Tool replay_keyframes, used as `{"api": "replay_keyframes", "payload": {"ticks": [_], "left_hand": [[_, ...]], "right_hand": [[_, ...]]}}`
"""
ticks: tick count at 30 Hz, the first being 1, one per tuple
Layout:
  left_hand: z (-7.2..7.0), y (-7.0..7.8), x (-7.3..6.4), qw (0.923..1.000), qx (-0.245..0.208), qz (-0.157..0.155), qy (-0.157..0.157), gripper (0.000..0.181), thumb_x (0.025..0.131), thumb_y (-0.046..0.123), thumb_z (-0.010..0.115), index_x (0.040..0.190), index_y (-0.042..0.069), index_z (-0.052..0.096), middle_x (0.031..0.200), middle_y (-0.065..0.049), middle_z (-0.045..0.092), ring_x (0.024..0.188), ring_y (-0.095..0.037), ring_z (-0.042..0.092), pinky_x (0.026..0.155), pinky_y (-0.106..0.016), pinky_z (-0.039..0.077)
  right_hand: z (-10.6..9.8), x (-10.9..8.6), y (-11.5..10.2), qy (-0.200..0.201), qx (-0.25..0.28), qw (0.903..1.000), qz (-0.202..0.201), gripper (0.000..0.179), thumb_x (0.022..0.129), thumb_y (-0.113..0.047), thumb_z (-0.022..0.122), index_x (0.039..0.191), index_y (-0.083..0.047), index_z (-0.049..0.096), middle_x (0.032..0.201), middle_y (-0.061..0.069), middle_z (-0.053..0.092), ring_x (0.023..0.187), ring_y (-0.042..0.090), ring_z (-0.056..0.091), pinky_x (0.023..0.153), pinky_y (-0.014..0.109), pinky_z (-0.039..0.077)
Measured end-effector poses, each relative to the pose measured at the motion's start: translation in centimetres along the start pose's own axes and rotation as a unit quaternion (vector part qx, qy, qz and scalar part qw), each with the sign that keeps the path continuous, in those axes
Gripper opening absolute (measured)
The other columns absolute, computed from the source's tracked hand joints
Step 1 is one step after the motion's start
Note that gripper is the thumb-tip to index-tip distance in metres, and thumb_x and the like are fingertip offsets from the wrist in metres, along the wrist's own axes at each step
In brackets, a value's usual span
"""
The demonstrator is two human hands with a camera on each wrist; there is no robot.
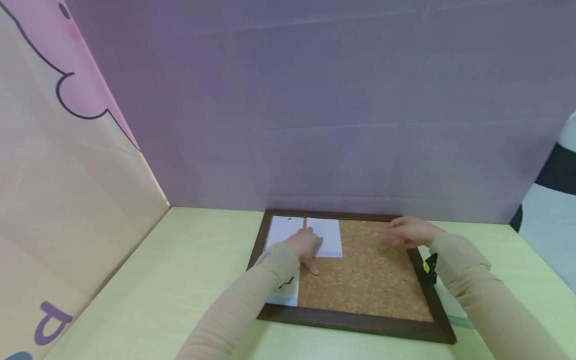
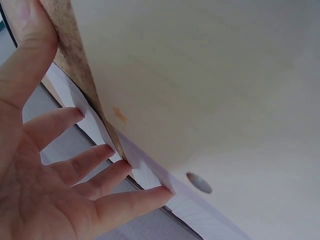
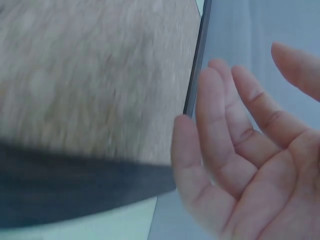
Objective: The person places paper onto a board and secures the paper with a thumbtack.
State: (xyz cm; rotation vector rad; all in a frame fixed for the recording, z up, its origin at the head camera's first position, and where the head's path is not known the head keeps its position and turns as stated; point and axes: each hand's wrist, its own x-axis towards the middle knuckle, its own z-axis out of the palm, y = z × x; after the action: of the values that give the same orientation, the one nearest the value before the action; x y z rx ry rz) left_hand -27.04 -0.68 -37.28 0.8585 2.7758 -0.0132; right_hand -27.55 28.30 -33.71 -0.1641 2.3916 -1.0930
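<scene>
Left hand (image 1: 306,246): spread, at edge of white sheet (image 1: 332,234)
Right hand (image 1: 413,232): loosely curved, near corner of corkboard (image 1: 366,280)
Lettering: purple letter (image 1: 48,326) resembling "d"

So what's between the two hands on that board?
From the left hand to the right hand, the head view shows part of a white sheet, then a bare stretch of cork.

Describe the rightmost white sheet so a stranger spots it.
On the pale green table lies a dark-framed cork board. On its far side, partly hidden by the left hand, is the white sheet. It lies right of all other paper.
</scene>
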Motion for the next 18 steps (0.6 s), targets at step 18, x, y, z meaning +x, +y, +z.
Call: {"api": "replay_keyframes", "payload": {"ticks": [18], "left_hand": [[0.2, 0.6, 0.5, 0.9998, 0.021, 0.007, 0.004, 0.082, 0.061, 0.046, 0.083, 0.13, 0.011, 0.056, 0.123, -0.009, 0.059, 0.115, -0.024, 0.051, 0.102, -0.036, 0.041]], "right_hand": [[-5.5, -4.1, 4.8, 0.003, -0.06, 0.9967, 0.054, 0.056, 0.097, -0.037, 0.049, 0.119, 0.013, 0.048, 0.096, 0.009, 0.063, 0.089, 0.018, 0.062, 0.079, 0.04, 0.053]]}}
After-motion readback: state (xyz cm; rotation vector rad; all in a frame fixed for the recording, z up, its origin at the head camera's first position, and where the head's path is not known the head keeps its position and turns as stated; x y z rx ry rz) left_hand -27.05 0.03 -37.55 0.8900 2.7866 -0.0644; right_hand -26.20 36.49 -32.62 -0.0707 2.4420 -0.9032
